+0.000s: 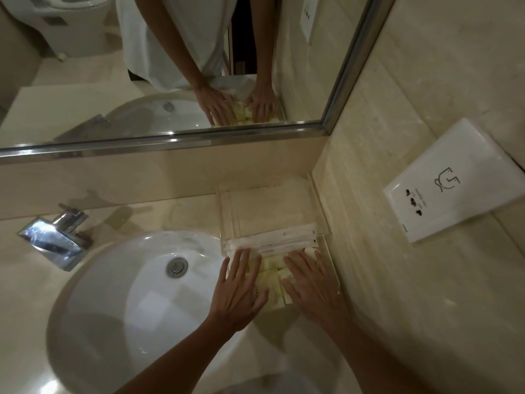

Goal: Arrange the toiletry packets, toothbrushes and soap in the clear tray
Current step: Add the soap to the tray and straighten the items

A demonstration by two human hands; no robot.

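Both the left hand (241, 288) and right hand (309, 282) lie flat, grip open, on pale yellow square toiletry packets (271, 282) in the clear acrylic tray (321, 211) — a sideways shove could scatter them toward nine o'clock, into the white oval basin (113, 294).

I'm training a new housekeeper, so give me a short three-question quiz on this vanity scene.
1. True or false: both hands lie flat, palms down, on the yellow packets.
2. The wrapped toothbrushes lie: A) in the sink, B) across the clear tray, beyond the fingertips, C) beside the faucet.
3. Which hand is nearer the side wall with the socket?

Key: 1 true; 2 B; 3 the right hand, not the left hand.
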